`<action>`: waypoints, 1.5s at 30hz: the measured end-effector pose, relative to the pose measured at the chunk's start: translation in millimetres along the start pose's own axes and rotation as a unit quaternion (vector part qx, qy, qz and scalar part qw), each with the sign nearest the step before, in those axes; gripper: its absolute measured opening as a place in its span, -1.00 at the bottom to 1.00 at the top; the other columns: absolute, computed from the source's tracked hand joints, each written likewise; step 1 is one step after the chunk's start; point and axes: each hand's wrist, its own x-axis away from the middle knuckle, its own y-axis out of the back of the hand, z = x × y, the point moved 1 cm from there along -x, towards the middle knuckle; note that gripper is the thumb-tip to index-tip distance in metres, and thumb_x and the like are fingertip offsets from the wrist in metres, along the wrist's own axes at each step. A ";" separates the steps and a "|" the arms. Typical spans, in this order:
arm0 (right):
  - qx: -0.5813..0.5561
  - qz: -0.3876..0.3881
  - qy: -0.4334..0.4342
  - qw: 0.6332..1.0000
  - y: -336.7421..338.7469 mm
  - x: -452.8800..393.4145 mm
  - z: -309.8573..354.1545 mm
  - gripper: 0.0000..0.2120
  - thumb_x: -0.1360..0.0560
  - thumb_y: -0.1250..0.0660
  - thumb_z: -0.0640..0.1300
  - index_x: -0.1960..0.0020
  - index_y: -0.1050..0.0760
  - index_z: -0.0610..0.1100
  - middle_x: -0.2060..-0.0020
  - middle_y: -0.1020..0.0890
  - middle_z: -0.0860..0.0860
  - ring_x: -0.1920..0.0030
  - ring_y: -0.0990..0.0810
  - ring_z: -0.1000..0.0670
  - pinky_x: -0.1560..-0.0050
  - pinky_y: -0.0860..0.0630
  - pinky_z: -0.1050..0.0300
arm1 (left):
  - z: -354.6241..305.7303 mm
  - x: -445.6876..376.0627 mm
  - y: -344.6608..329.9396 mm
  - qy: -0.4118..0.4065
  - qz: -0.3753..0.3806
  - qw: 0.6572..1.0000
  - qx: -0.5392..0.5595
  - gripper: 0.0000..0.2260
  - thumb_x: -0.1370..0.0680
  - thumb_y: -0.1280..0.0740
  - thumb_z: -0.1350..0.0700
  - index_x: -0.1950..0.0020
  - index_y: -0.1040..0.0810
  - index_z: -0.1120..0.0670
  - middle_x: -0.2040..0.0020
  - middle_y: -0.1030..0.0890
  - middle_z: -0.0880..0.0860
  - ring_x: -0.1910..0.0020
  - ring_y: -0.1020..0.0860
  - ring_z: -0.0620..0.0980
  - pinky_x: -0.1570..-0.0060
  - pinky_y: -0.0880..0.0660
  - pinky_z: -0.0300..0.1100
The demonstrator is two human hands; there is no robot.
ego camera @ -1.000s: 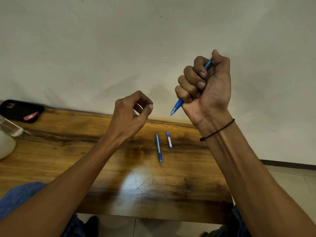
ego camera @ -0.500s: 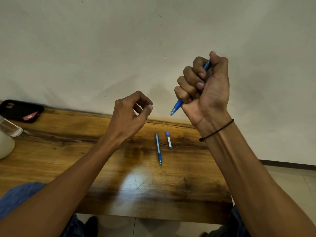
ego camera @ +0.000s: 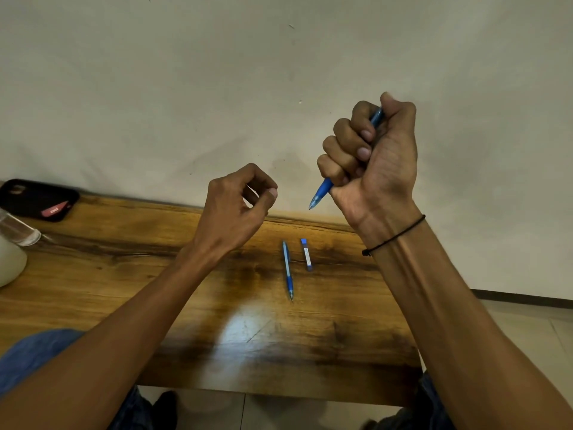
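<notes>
My right hand [ego camera: 378, 169] is raised in a fist and grips a blue mechanical pencil [ego camera: 322, 192]. Its tip points down and to the left, and my thumb covers the top end. My left hand [ego camera: 229, 212] hovers to the left of the tip at about the same height. Its fingers are curled with the thumb close to the forefinger, and I see nothing between them. On the wooden table [ego camera: 124, 274] below lie a second blue pencil [ego camera: 287, 271] and, just right of it, a small blue-capped lead case [ego camera: 307, 254].
A black phone [ego camera: 37, 198] lies at the table's back left corner against the wall. A clear glass [ego camera: 18, 231] and a white rounded object [ego camera: 9, 262] sit at the left edge. Tiled floor shows beyond the table's right end.
My right hand has sunk slightly with the pencil. My left hand and the things on the table have stayed put.
</notes>
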 end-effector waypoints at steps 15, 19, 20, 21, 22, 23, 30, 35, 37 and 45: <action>0.001 -0.001 0.002 1.000 -0.2 0.5 1.1 -0.50 -0.71 0.00 0.06 0.37 -0.18 -0.09 0.58 -0.18 0.07 0.57 -0.06 0.11 0.50 0.03 0.23 | -0.7 0.8 -0.5 0.001 0.002 1.000 -0.005 -0.96 -0.62 -0.41 0.07 -0.06 -0.63 -0.02 0.08 -0.64 -0.24 0.17 -0.68 -0.11 0.20 -0.71 0.03; 0.006 -0.004 -0.001 1.000 -0.2 0.6 1.3 -0.48 -0.72 -0.01 0.10 0.37 -0.19 -0.09 0.59 -0.18 0.07 0.58 -0.07 0.11 0.50 0.02 0.22 | -0.2 0.6 -1.1 0.002 0.003 1.000 -0.001 -0.96 -0.61 -0.40 0.06 -0.05 -0.63 -0.03 0.09 -0.64 -0.24 0.17 -0.68 -0.12 0.21 -0.70 0.04; 0.006 -0.005 -0.002 1.000 -0.2 0.5 1.2 -0.48 -0.72 -0.01 0.10 0.37 -0.18 -0.09 0.59 -0.18 0.07 0.58 -0.07 0.11 0.50 0.03 0.22 | -0.1 0.6 -1.2 0.002 0.003 1.000 -0.001 -0.96 -0.61 -0.40 0.05 -0.05 -0.62 -0.04 0.09 -0.64 -0.24 0.17 -0.68 -0.13 0.21 -0.70 0.03; 0.006 -0.006 -0.003 1.000 -0.3 0.4 1.1 -0.48 -0.72 -0.01 0.09 0.37 -0.18 -0.09 0.58 -0.18 0.07 0.58 -0.07 0.11 0.50 0.03 0.22 | 0.1 0.7 -1.2 0.002 0.003 1.000 0.000 -0.96 -0.61 -0.40 0.04 -0.05 -0.62 -0.04 0.09 -0.64 -0.25 0.17 -0.68 -0.13 0.21 -0.71 0.03; 0.006 -0.007 -0.003 1.000 -0.2 0.2 1.0 -0.48 -0.72 -0.01 0.08 0.37 -0.18 -0.09 0.58 -0.17 0.07 0.58 -0.07 0.11 0.50 0.03 0.22 | 0.4 0.8 -1.2 0.001 0.003 1.000 0.000 -0.96 -0.61 -0.40 0.04 -0.05 -0.62 -0.05 0.09 -0.64 -0.26 0.17 -0.68 -0.13 0.21 -0.70 0.02; 0.007 -0.008 -0.003 1.000 -0.2 0.0 0.9 -0.48 -0.72 -0.01 0.08 0.38 -0.18 -0.09 0.58 -0.17 0.07 0.58 -0.07 0.11 0.50 0.03 0.22 | 0.7 0.9 -1.2 0.001 0.003 1.000 0.000 -0.96 -0.61 -0.40 0.04 -0.04 -0.62 -0.06 0.09 -0.64 -0.26 0.17 -0.68 -0.13 0.22 -0.70 0.02; 0.009 -0.005 -0.004 1.000 -0.1 0.2 -0.1 -0.49 -0.72 0.00 0.06 0.38 -0.18 -0.09 0.59 -0.18 0.07 0.59 -0.07 0.11 0.52 0.01 0.24 | 2.7 0.6 -1.8 0.003 0.004 1.000 0.007 -0.96 -0.60 -0.40 0.02 -0.03 -0.62 -0.09 0.11 -0.64 -0.33 0.15 -0.68 -0.14 0.23 -0.70 0.03; 0.021 -0.003 0.005 1.000 -0.3 -0.1 0.7 -0.48 -0.74 -0.01 0.09 0.35 -0.20 -0.10 0.58 -0.21 0.06 0.59 -0.10 0.11 0.54 -0.03 0.25 | 4.1 0.6 -2.5 0.000 0.005 1.000 0.004 -0.96 -0.60 -0.40 0.02 -0.04 -0.62 -0.10 0.10 -0.64 -0.34 0.14 -0.67 -0.16 0.23 -0.70 -0.01; 0.021 0.002 0.007 1.000 -0.4 -0.4 1.3 -0.49 -0.73 -0.01 0.08 0.34 -0.19 -0.11 0.58 -0.21 0.06 0.59 -0.10 0.11 0.54 -0.03 0.25 | 4.0 0.2 -2.6 -0.001 0.007 1.000 0.001 -0.96 -0.60 -0.39 0.01 -0.04 -0.61 -0.11 0.09 -0.63 -0.39 0.13 -0.67 -0.16 0.23 -0.70 -0.02; 0.123 0.014 0.042 0.991 -2.9 0.4 4.8 -0.49 -0.75 0.01 0.08 0.33 -0.22 -0.12 0.55 -0.22 0.04 0.55 -0.07 0.07 0.51 -0.01 0.21 | 4.4 0.4 -0.6 0.008 0.005 1.000 0.005 -0.96 -0.60 -0.40 0.02 -0.03 -0.62 -0.08 0.09 -0.65 -0.31 0.15 -0.68 -0.13 0.23 -0.70 0.03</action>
